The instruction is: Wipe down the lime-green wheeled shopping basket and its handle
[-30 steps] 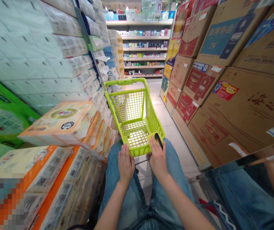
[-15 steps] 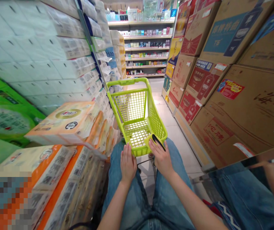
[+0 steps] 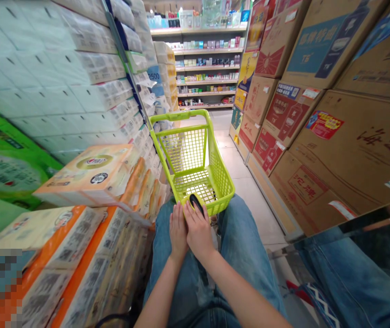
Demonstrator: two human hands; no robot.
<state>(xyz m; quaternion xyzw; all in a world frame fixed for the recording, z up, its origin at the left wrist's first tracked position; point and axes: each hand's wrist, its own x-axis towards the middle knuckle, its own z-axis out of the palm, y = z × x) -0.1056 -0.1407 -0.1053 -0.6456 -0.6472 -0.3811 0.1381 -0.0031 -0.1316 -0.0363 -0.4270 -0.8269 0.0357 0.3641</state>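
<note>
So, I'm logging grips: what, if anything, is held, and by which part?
The right hand holds a yellow-and-black item by its near end; the left hand grips nothing visible.

One camera sits on the person's head, looking forward and down. The left hand and right hand are near it, the basket farther, the shelves farthest.

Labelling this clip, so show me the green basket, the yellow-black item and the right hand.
Green basket (image 3: 220, 175), head view: right side wall.
Yellow-black item (image 3: 196, 202), head view: black part.
Right hand (image 3: 199, 231), head view: its back.
</note>
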